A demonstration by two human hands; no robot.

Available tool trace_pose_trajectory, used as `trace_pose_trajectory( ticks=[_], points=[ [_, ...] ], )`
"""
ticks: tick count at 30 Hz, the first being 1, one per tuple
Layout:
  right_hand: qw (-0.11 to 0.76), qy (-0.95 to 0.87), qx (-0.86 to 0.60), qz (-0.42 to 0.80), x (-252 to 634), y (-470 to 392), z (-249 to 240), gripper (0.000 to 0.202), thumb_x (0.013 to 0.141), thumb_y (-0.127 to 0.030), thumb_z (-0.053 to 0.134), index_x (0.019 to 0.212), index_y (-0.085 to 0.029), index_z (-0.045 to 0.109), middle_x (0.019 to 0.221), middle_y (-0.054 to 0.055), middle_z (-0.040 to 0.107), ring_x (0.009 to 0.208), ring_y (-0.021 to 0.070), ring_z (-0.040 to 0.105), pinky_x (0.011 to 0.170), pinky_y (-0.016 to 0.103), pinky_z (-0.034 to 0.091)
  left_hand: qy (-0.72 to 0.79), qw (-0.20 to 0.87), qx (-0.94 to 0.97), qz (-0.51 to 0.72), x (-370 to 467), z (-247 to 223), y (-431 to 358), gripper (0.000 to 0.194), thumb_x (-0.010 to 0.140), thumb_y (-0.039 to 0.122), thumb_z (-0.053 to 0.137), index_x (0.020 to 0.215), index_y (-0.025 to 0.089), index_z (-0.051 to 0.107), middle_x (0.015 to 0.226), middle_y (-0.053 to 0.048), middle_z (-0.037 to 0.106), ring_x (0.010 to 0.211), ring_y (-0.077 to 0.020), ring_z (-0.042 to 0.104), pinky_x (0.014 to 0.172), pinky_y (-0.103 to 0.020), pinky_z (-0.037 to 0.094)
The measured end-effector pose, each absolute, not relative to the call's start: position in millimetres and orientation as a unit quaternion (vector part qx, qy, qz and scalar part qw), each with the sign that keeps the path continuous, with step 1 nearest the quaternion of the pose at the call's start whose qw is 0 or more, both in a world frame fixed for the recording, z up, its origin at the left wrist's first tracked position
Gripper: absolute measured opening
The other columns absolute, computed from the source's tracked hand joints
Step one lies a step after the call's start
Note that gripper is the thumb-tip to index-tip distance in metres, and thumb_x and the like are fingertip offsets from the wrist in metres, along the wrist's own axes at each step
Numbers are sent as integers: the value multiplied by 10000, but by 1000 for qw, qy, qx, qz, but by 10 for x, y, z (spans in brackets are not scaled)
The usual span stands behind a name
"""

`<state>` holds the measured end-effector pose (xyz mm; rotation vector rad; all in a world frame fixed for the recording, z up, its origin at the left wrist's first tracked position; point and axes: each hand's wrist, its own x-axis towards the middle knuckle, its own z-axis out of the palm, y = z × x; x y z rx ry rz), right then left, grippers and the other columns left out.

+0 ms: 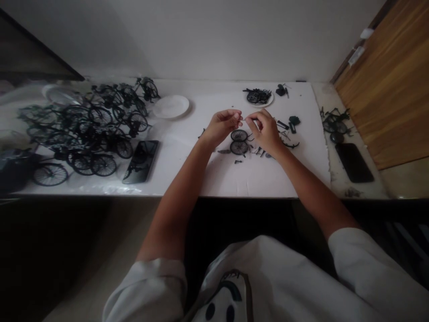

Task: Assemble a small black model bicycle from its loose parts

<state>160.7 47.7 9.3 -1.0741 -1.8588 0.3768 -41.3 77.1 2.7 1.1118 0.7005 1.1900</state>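
Above the white board (177,156), my left hand (225,125) and my right hand (263,127) face each other with fingertips pinched. A thin small part (244,119) spans the gap between them; its shape is too small to make out. Just below the hands lie two small spoked wheels (239,148), one above the other. Several small dark bicycle parts (258,152) are scattered beside the wheels, partly hidden by my right hand and forearm.
Several miniature black bicycles (97,116) crowd the left side, near a white plate (171,107) and a phone (140,162). A small plate of dark parts (258,96) stands at the back. On the right are a dark phone (354,163) and more parts (335,120).
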Motion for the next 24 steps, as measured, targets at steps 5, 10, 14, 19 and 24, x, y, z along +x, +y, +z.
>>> trace_pose_trajectory(
  ticks=[5, 10, 14, 19, 24],
  points=[
    [395, -790, -429, 190, 1623, 393, 202, 333, 1020, -559, 705, 997, -227, 711, 1015, 53, 626, 814, 187, 536, 886, 391, 517, 367, 612, 444, 542, -420, 177, 717, 257, 873, 323, 924, 943, 172, 728, 858, 14, 713, 704, -55, 678, 738, -198, 528],
    [218, -833, -423, 282, 1847, 361, 488, 377, 818, -567, 889, 864, -206, 791, 932, 55, 712, 874, 215, 594, 835, 353, 459, 397, 584, 434, 560, -446, 212, 736, 222, 852, 293, 910, 908, 198, 718, 751, 40, 640, 667, -55, 638, 703, -185, 499],
    [37, -834, -393, 384, 2058, 422, 587, 428, 664, -573, 971, 941, -259, 879, 895, 14, 777, 862, 219, 649, 805, 340, 449, 390, 599, 434, 548, -463, 191, 751, 153, 886, 266, 849, 929, 193, 721, 736, 44, 605, 660, -55, 619, 707, -186, 501],
    [-26, -822, -399, 405, 2057, 413, 571, 364, 645, -527, 982, 895, -275, 902, 893, 18, 829, 904, 241, 703, 820, 351, 475, 383, 620, 444, 522, -460, 200, 729, 133, 890, 252, 823, 936, 179, 722, 761, 30, 618, 676, -60, 622, 711, -189, 500],
    [-53, -820, -393, 413, 1940, 317, 590, 260, 687, -451, 970, 854, -264, 900, 868, 28, 834, 808, 218, 693, 746, 355, 473, 389, 616, 458, 510, -462, 203, 727, 128, 899, 255, 817, 935, 178, 721, 761, 22, 631, 681, -70, 629, 717, -201, 501]
  ],
)
